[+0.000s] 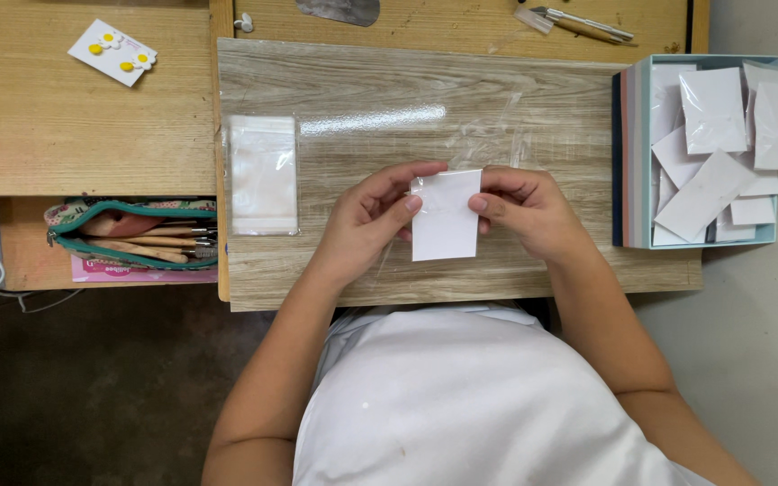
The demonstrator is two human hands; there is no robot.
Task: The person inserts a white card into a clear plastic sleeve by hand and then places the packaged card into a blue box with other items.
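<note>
Hands: the left hand (366, 216) and right hand (526, 209) are both closed in a pinch on one white card (446, 216), held upright-long just above the table (335, 81), near its front edge. A clear film sleeve appears to sit over the card's top; how far it is on cannot be told.

Risks, as judged: the card corner could be bent or creased if it is pushed askew against the thin film; the sleeve mouth could be torn or crumpled by too tight a pinch; the card could be smudged by fingertips.

Containers:
- Pale blue box (637, 153), at the table's right end, open, filled with loose white cards lying overlapped at odd angles.
- Stack of clear sleeves (264, 174), flat on the table, left of the hands.
- Teal pencil case (132, 236), on a lower shelf at left, unzipped, with wooden-handled tools inside.
</note>
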